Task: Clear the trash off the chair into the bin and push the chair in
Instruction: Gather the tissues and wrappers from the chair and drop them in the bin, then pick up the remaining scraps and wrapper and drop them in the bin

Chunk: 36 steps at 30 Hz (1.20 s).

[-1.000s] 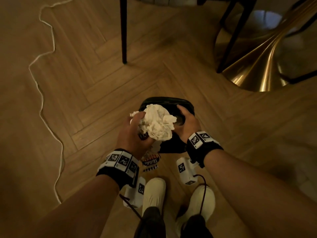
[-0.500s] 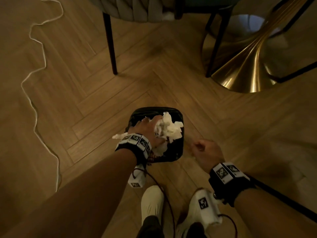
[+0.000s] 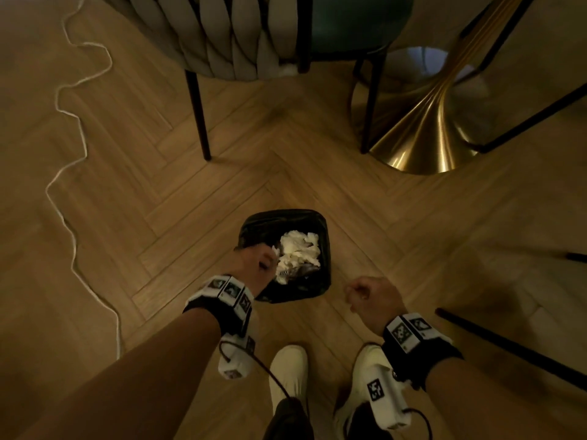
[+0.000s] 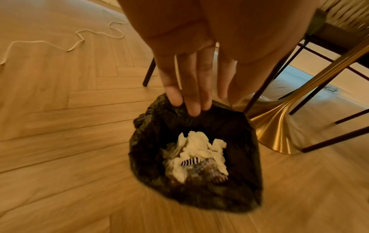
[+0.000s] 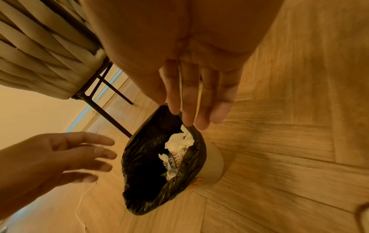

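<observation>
A small bin lined with a black bag [image 3: 282,215] stands on the floor in front of my feet. Crumpled white paper [image 3: 300,249] and a printed wrapper [image 4: 189,162] lie inside it. My left hand [image 3: 265,254] hovers over the bin's near left rim, its fingers [image 4: 191,97] straight and holding nothing. My right hand [image 3: 359,293] hangs to the right of the bin, apart from it, with relaxed empty fingers [image 5: 195,113]. The chair [image 3: 222,36], with a woven grey back and a teal seat, stands beyond the bin. A small white bit [image 3: 287,68] shows at the seat's rear edge.
A gold table base [image 3: 425,134] flares out at the right, behind the chair's black legs [image 3: 201,122]. A white cord [image 3: 73,242] snakes along the floor on the left. Another black chair leg [image 3: 508,347] crosses at the lower right. My white shoes [image 3: 289,369] are just behind the bin.
Both hands held the crumpled paper over the bin; the right hand drew back, the left pushed it in and let go. The paper now lies in the bin.
</observation>
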### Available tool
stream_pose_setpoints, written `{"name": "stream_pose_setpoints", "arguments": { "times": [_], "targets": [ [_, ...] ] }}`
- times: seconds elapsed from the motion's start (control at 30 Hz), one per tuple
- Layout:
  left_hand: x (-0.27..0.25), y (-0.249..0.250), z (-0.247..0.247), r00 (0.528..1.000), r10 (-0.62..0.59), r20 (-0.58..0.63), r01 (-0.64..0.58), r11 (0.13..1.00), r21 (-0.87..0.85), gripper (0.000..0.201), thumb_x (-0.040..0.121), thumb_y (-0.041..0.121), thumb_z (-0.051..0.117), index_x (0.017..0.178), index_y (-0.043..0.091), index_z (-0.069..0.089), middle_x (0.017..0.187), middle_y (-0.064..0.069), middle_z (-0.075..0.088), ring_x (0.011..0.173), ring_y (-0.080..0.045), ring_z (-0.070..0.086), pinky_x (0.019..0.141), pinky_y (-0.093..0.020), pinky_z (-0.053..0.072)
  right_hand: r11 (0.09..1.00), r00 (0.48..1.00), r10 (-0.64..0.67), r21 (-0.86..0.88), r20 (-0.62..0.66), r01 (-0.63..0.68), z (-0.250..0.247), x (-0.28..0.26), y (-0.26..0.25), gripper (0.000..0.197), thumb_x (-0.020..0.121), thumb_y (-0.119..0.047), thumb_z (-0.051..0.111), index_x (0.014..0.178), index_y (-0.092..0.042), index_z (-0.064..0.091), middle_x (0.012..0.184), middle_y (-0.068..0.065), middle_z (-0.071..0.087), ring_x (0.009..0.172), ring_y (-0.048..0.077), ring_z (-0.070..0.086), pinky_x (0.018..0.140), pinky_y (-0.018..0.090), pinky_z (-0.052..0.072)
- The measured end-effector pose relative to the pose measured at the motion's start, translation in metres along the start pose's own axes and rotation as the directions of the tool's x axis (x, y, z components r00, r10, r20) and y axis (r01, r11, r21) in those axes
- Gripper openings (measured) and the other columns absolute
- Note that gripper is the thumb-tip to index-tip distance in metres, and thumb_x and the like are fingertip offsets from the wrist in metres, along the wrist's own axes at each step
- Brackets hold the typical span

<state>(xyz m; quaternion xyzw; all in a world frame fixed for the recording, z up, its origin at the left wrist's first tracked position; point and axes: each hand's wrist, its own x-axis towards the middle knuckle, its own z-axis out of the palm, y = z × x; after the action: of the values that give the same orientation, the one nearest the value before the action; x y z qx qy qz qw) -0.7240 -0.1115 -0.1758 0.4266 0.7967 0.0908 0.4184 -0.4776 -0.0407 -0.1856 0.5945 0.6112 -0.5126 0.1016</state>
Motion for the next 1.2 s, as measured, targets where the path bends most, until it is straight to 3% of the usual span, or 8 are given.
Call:
{"name": "stream_pose_setpoints", "arguments": {
  "times": [0.07,0.2,0.37,0.5,0.7,0.93,1.07,1.2],
  "targets": [
    [-0.033,0.005,-0.008,0.995,-0.038,0.089,0.039,0.999,-0.012,0.018,0.083,0.017,0.066,0.100,0.020,0.065,0.087,0.001,0.066,0.086,-0.020,0.065,0.082,-0.034,0.054,0.999,0.999,0.034,-0.003,0.038,-0.034,-0.017,-0.030,-0.003,0.008,0.087,-0.026,0.061,0.086,-0.025,0.069,0.094,0.005,0.074,0.084,0.021,0.069,0.082,0.037,0.057],
    [-0.104,0.036,-0.026,0.971,-0.028,0.238,-0.004,0.991,0.133,0.013,0.083,0.028,0.061,0.096,0.032,0.062,0.090,0.008,0.066,0.084,-0.015,0.064,0.077,-0.030,0.053,0.991,0.994,0.110,-0.075,0.019,-0.108,-0.074,-0.124,-0.010,0.018,0.091,-0.028,0.056,0.097,-0.017,0.069,0.103,0.004,0.068,0.092,0.017,0.063,0.080,0.025,0.048],
    [-0.176,0.132,-0.051,0.910,0.032,0.414,-0.130,0.969,0.211,0.017,0.088,0.016,0.060,0.105,0.019,0.060,0.107,-0.005,0.066,0.094,-0.018,0.062,0.084,-0.028,0.050,0.971,0.969,0.237,0.012,-0.061,-0.237,-0.162,-0.270,0.008,0.016,0.092,-0.021,0.051,0.092,-0.023,0.068,0.096,-0.001,0.065,0.088,0.012,0.059,0.070,0.009,0.045],
    [-0.221,0.234,-0.055,0.869,0.172,0.463,-0.312,0.918,0.244,0.015,0.089,0.015,0.060,0.098,0.026,0.060,0.095,-0.001,0.064,0.091,-0.017,0.061,0.078,-0.022,0.045,0.934,0.917,0.357,0.096,-0.177,-0.345,-0.222,-0.378,0.053,0.022,0.091,-0.021,0.051,0.104,-0.017,0.069,0.113,0.008,0.069,0.105,0.026,0.064,0.093,0.030,0.049],
    [-0.290,0.397,-0.014,0.790,0.361,0.495,-0.535,0.800,0.271,0.021,0.084,0.007,0.067,0.086,0.027,0.062,0.092,-0.002,0.067,0.087,-0.018,0.061,0.077,-0.025,0.044,0.878,0.819,0.462,0.308,-0.340,-0.367,-0.291,-0.501,0.162,0.017,0.087,-0.019,0.056,0.093,-0.019,0.072,0.101,0.009,0.073,0.097,0.028,0.066,0.077,0.028,0.047],
    [-0.333,0.551,0.120,0.714,0.349,0.607,-0.629,0.700,0.337,0.014,0.087,0.016,0.064,0.092,0.029,0.063,0.086,0.005,0.063,0.082,-0.013,0.060,0.075,-0.027,0.047,0.817,0.719,0.555,0.440,-0.419,-0.374,-0.379,-0.531,0.345,0.018,0.086,-0.022,0.057,0.088,-0.016,0.073,0.101,0.014,0.073,0.099,0.033,0.065,0.080,0.030,0.047],
    [-0.339,0.615,0.200,0.675,0.303,0.673,-0.652,0.672,0.351,0.018,0.086,0.016,0.064,0.087,0.034,0.059,0.094,-0.003,0.067,0.087,-0.018,0.063,0.087,-0.040,0.053,0.823,0.768,0.557,0.337,-0.317,-0.458,-0.416,-0.500,0.417,0.026,0.087,-0.028,0.054,0.101,-0.015,0.071,0.108,0.015,0.070,0.099,0.034,0.065,0.078,0.031,0.048],
    [-0.327,0.657,0.262,0.663,0.326,0.674,-0.676,0.647,0.352,0.016,0.091,0.018,0.058,0.106,0.019,0.061,0.098,0.000,0.063,0.092,-0.018,0.061,0.086,-0.031,0.050,0.893,0.869,0.445,0.174,-0.217,-0.415,-0.421,-0.449,0.467,0.052,0.086,-0.027,0.060,0.136,-0.022,0.046,0.138,0.015,0.053,0.123,0.035,0.052,0.101,0.038,0.044]
  ]
}}
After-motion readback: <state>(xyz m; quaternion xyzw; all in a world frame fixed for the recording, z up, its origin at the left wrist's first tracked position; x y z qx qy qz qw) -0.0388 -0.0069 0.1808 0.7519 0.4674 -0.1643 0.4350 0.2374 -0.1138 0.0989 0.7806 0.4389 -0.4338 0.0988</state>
